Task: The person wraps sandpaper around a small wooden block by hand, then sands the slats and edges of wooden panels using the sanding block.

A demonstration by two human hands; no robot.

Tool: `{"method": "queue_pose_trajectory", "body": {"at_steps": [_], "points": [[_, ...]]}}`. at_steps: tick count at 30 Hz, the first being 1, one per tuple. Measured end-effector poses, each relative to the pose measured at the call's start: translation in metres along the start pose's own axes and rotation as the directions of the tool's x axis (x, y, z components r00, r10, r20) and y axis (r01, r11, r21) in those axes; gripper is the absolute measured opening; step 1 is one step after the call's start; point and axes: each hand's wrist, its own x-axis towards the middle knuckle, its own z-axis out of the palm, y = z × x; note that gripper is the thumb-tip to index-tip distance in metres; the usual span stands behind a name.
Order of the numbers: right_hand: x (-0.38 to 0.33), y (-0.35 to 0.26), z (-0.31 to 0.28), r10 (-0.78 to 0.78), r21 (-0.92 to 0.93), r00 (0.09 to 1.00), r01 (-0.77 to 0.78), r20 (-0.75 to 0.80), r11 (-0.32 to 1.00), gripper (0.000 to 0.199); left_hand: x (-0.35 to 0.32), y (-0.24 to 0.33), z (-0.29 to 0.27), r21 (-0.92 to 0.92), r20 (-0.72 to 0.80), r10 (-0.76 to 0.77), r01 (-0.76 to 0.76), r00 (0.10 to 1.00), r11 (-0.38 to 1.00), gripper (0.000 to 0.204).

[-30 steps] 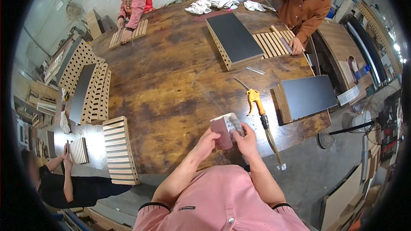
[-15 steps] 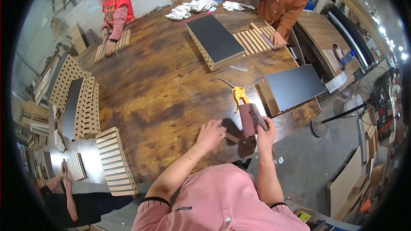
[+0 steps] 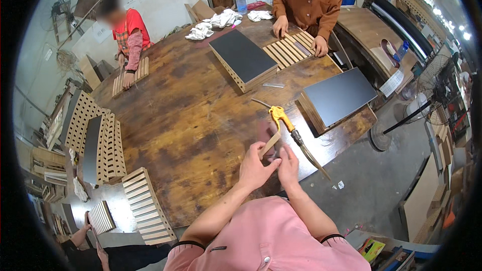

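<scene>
My left hand [image 3: 255, 168] is closed on a small pale wooden strip [image 3: 270, 144], held tilted above the near edge of the table. Close beside it, the fingers of my right hand [image 3: 287, 166] are closed on a folded reddish-brown sheet that looks like sandpaper [image 3: 265, 129]. Motion smears the sheet, and the strip partly covers it. Just beyond my hands lies a yellow air blow gun [image 3: 281, 116] with a thin metal nozzle and a hose running off the table edge.
Black-topped slatted panels [image 3: 243, 55] [image 3: 339, 96] stand on the brown table [image 3: 191, 135]. A slatted wooden panel [image 3: 145, 206] is at the near left, perforated wooden stacks [image 3: 108, 145] behind it. Co-workers handle slatted pieces at the far left, far right and lower left. A fan [image 3: 381, 138] stands right.
My left hand has picked up the wooden strip from the table. My right hand has moved left with the sandpaper, bringing both hands together and uncovering the blow gun's hose. The view has shifted.
</scene>
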Motion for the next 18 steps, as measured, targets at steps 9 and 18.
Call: {"method": "queue_pose_trajectory", "body": {"at_steps": [9, 18], "points": [[-0.020, -0.028, -0.013, 0.214, 0.431, 0.963, -0.265, 0.163, 0.862, 0.043, 0.032, -0.060, -0.008, 0.001, -0.050, -0.267, 0.267, 0.962, 0.964, 0.036], [0.010, -0.029, -0.015, -0.402, -0.751, 0.869, 0.465, 0.288, 0.468, 0.077, 0.019, -0.036, -0.021, -0.315, 0.148, -0.089, 0.132, 0.985, 0.940, 0.015]]}}
